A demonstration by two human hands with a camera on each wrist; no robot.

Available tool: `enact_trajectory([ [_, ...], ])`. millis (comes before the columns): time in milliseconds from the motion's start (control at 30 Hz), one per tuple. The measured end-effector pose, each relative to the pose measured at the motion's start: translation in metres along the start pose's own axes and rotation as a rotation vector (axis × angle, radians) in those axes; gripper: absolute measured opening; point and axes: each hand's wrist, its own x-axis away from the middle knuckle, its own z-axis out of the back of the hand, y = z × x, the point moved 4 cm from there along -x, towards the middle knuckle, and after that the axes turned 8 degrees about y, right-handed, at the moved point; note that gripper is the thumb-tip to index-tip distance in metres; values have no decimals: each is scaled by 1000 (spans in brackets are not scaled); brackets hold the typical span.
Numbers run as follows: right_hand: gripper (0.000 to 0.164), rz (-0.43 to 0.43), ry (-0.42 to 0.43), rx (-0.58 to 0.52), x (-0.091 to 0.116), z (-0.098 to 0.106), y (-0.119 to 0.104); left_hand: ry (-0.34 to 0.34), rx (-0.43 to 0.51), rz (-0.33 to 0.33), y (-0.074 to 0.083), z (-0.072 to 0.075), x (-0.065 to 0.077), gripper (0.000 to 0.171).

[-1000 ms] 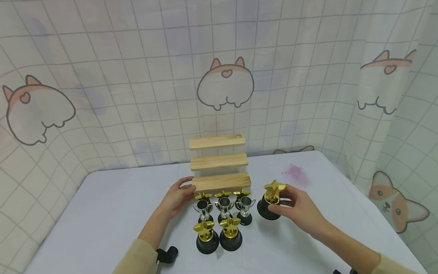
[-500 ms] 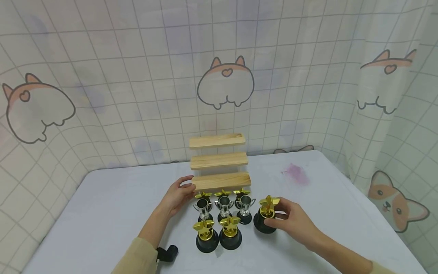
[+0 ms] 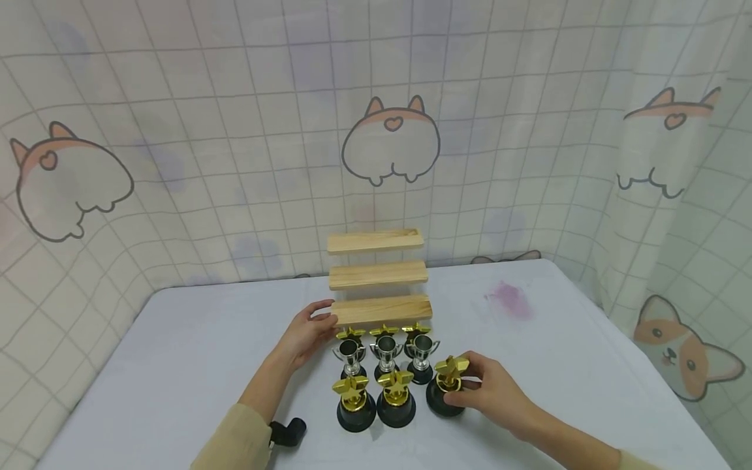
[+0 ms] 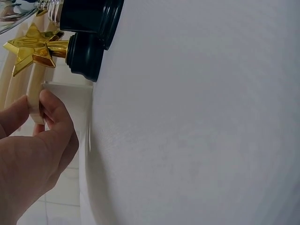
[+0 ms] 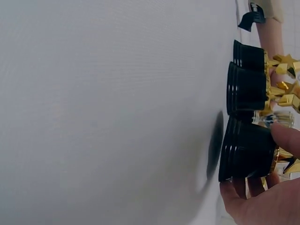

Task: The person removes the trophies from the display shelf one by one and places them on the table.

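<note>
My right hand grips a gold star trophy by its black base, at the right end of the front row. In the right wrist view the trophy's base stands slightly off the white cloth, its dark shadow beside it. Thumb on one side, fingers on the other, my left hand pinches the left end of the lowest wooden shelf board; the left wrist view shows this board between thumb and fingers. Two more star trophies stand to the left of the held one.
Behind the front row stand three silver cups, then gold star trophies partly hidden by them. Two higher wooden boards rise behind. A black strap-like piece sits by the left sleeve. A patterned curtain hangs behind the table.
My right hand has carried the star trophy left and toward the front, from right of the cups to the end of the front row. The left hand keeps its place on the board.
</note>
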Motion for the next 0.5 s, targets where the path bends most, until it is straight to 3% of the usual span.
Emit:
enact_trajectory([
  [500, 48, -33, -18, 68, -6, -17, 4, -2, 9, 3, 1, 0, 1, 53],
])
